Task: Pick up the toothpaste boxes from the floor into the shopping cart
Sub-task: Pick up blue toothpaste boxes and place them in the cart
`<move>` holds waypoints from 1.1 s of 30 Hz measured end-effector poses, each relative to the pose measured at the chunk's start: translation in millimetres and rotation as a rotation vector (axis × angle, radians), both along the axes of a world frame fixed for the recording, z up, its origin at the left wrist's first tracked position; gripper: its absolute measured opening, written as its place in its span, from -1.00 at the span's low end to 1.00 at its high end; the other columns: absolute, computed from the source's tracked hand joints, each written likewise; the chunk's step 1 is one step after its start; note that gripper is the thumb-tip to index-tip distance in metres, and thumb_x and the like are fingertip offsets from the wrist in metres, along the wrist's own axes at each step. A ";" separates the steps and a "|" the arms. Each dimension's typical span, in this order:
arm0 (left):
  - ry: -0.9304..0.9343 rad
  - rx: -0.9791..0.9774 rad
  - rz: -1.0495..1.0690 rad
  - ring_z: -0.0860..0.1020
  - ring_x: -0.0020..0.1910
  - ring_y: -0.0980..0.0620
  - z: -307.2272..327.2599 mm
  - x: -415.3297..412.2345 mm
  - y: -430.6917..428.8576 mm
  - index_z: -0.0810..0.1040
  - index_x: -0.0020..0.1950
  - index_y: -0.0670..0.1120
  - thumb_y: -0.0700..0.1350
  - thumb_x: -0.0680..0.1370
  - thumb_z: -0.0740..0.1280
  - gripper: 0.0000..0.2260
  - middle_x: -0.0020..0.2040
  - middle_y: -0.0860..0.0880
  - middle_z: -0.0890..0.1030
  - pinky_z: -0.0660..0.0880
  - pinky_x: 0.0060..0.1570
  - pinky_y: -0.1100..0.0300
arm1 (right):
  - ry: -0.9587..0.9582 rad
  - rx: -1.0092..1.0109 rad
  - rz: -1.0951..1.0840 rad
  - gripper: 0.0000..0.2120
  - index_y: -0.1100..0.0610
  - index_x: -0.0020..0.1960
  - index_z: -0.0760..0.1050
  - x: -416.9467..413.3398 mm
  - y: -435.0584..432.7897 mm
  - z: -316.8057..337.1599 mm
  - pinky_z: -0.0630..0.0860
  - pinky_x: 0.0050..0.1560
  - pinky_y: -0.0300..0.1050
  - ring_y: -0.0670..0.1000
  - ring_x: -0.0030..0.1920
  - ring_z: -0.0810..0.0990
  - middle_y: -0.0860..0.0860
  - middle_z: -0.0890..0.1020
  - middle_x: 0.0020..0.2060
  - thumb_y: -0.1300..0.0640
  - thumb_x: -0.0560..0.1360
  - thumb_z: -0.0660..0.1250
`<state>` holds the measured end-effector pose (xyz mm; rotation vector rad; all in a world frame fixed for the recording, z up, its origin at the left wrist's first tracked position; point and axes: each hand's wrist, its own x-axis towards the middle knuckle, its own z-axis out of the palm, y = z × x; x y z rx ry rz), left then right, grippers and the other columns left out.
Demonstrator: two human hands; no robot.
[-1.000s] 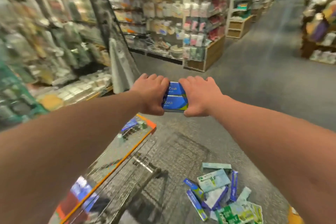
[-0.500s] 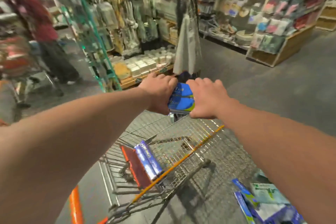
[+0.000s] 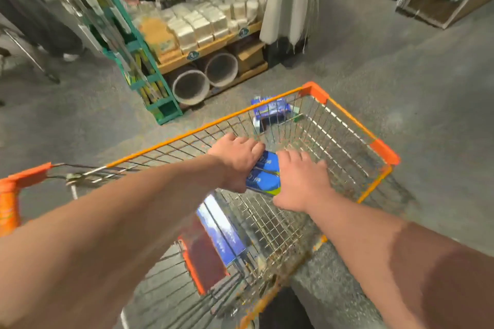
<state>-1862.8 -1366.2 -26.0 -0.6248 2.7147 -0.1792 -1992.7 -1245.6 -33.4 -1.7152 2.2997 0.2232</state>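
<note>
now what look like two toothpaste boxes, stacked flat, hang between both hands just above the open basket of the shopping cart, over its middle and not yet touching the wire bottom. thin card like this should be light and stiff along its length, but it will dent at the corners if squeezed hard. the glossy print looks slippery, so i judge the safe hold is even pressure from two opposite sides, as here, which keeps the pair from sliding apart. the left hand comes in from the left with its fingers curled over that side of the stack, thumb hidden. the right hand presses in from the opposite side, knuckles up, fingers bent down around the edge, so both sets of fingers are clamped on the boxes. both forearms stretch well forward and angle down over the cart's near end. another blue box leans against a red flap at the near end of the basket, and more packs show at the far end.
</note>
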 end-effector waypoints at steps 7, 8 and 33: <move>-0.144 0.118 -0.070 0.41 0.33 -0.07 -169.7 -42.3 -61.2 0.17 0.49 -0.05 0.10 0.40 0.45 -0.24 0.32 -0.02 0.40 0.28 0.37 -0.01 | -0.099 0.164 -0.247 -0.63 0.08 0.48 0.21 -20.0 -67.1 -176.9 0.39 0.25 0.15 0.16 0.42 0.38 0.10 0.39 0.42 0.21 0.69 -0.01; -0.164 0.124 -0.065 0.39 0.35 -0.08 -190.9 -43.6 -67.5 0.16 0.50 -0.05 0.09 0.41 0.45 -0.23 0.33 -0.03 0.39 0.25 0.39 -0.03 | -0.103 0.206 -0.261 -0.62 0.08 0.50 0.21 -20.3 -74.3 -201.7 0.40 0.24 0.14 0.16 0.43 0.37 0.11 0.37 0.43 0.21 0.70 -0.02; -0.427 0.407 -0.255 0.22 0.52 -0.10 -393.9 7.9 -94.9 0.02 0.64 -0.02 0.35 0.35 0.46 0.04 0.54 -0.06 0.22 -0.15 0.56 -0.17 | -0.262 0.365 -0.297 0.05 0.14 0.59 -0.11 71.1 -48.0 -388.6 0.40 0.22 0.18 0.17 0.42 0.31 0.13 0.28 0.42 -0.48 0.42 0.25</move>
